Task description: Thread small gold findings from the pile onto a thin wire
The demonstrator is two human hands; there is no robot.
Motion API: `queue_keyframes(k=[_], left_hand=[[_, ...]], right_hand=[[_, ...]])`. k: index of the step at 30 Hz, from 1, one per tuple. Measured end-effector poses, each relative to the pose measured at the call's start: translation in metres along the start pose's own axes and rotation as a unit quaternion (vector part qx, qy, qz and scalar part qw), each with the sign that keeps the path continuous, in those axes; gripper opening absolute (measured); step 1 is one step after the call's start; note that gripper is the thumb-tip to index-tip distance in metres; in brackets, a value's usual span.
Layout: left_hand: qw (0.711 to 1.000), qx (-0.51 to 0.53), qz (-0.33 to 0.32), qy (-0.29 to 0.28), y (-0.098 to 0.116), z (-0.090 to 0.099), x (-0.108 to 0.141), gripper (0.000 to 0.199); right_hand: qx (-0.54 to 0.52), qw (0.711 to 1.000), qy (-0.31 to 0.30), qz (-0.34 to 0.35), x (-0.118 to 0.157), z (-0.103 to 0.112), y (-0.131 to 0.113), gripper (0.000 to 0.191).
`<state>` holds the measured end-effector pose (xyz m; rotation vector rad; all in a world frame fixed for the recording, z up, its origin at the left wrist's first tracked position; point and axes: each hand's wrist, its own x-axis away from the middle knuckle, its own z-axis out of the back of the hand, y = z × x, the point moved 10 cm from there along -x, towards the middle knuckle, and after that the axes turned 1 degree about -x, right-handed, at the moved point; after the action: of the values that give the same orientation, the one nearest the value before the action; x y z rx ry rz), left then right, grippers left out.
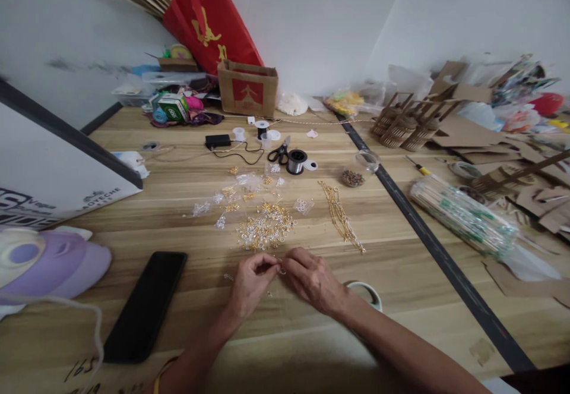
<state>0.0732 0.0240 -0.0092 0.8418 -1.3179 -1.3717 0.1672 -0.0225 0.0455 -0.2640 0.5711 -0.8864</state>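
Note:
My left hand [255,281] and my right hand [314,278] meet over the wooden table, fingertips pinched close together. Between them shows a small metal ring [282,270], at the tips of both hands; its exact kind is too small to make out. Just beyond my fingers spreads a pile of gold and silver jewellery findings [266,227]. A gold chain [336,213] lies to the right of the pile. Near my left wrist is a short bit of silver chain [228,276]. A roll of tape [376,299] lies partly behind my right forearm.
A black phone [145,308] lies left of my left arm. Behind the pile are small bags of findings [231,195], scissors [279,153], a wire spool [296,162] and a jar of beads [353,177]. A bundle of wrapped sticks [463,216] lies right of the black strip [427,245].

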Motion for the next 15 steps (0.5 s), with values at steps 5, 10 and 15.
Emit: queue_keyframes(k=[5, 10, 15], left_hand=[[1.000, -0.002, -0.003, 0.009, -0.002, 0.001, 0.000, 0.009], [1.000, 0.015, 0.010, 0.008, -0.009, 0.001, -0.001, 0.007], [1.000, 0.019, 0.020, -0.011, -0.010, -0.003, -0.002, 0.006]], right_hand=[[0.052, 0.998, -0.006, 0.029, 0.000, -0.003, -0.006, 0.015], [0.033, 0.999, -0.004, 0.022, 0.000, -0.002, -0.003, 0.016], [-0.120, 0.991, 0.011, -0.050, -0.003, 0.000, 0.014, 0.013]])
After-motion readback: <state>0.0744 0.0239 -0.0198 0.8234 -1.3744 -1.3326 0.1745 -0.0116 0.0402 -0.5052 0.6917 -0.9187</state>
